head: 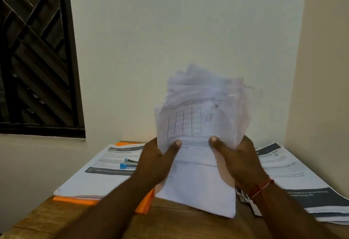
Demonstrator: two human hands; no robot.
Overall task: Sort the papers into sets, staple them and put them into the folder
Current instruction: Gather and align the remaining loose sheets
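both hands hold one thick bundle of papers [200, 123] upright over the middle of the wooden table [170, 221]. the left hand [154, 160] grips the bundle's left edge and the right hand [238, 159] grips its right edge, each with the thumb pressed across the front sheet and the fingers hidden behind. the front sheet carries a ruled grid and some lines of print; the top of the bundle is blurred and its sheets stand uneven. its lower corner reaches down to the tabletop, though i cannot tell if it touches. a red thread [261, 187] circles the right wrist. to the left, a pile of printed sheets [98, 180] lies on an orange folder [75, 200], and a blue stapler [128, 164] rests on top of that pile, just beside the left hand. to the right, another spread of printed sheets [294, 193] with dark bands lies near the table's edge. behind stands a pale wall [170, 30], with a dark barred window [34, 53] at the left.
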